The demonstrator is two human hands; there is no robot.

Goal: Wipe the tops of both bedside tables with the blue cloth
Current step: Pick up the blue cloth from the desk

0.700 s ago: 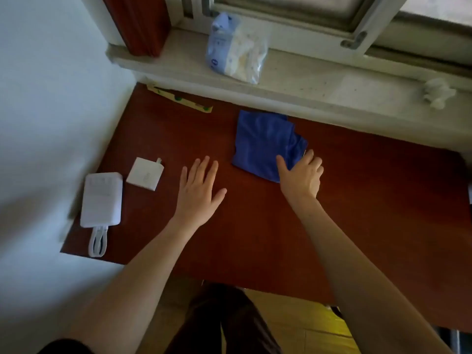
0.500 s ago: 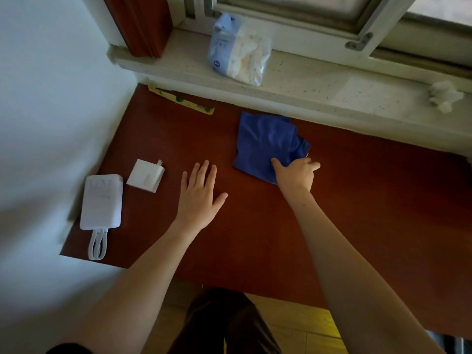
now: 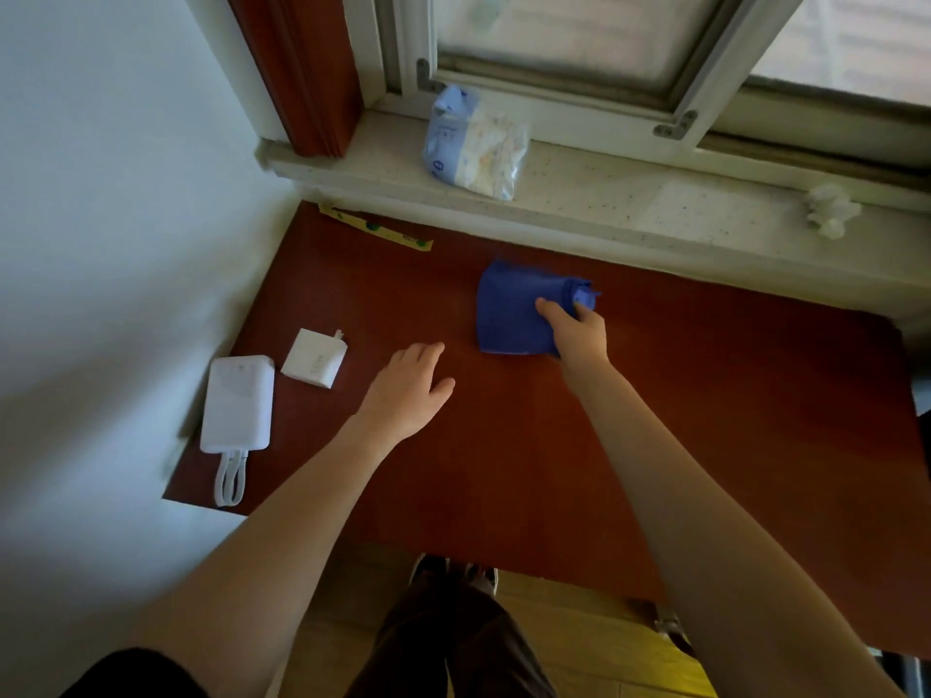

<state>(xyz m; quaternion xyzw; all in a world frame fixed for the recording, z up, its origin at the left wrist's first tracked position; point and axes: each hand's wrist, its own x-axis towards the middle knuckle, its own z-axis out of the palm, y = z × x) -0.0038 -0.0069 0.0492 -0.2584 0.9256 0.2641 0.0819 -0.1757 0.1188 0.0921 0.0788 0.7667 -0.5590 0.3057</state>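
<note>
The blue cloth [image 3: 509, 309] lies bunched on the reddish-brown table top [image 3: 705, 420], near the back below the window sill. My right hand [image 3: 579, 335] grips the cloth's right side, thumb on top and fingers curled into the fold. My left hand [image 3: 410, 390] hovers low over the table left of the cloth, holding nothing, its fingers bent downward and loosely apart. The two hands are about a hand's width apart.
A white power bank with looped cable [image 3: 237, 405] and a white charger plug [image 3: 315, 357] lie at the table's left edge by the wall. A yellow strip [image 3: 375, 229] lies at the back. On the sill sit a plastic packet [image 3: 476, 143] and crumpled tissue [image 3: 831, 209].
My right hand went from resting flat on the cloth's corner to closing on it, bunching the cloth. My left hand's fingers curled down from a flat spread.
</note>
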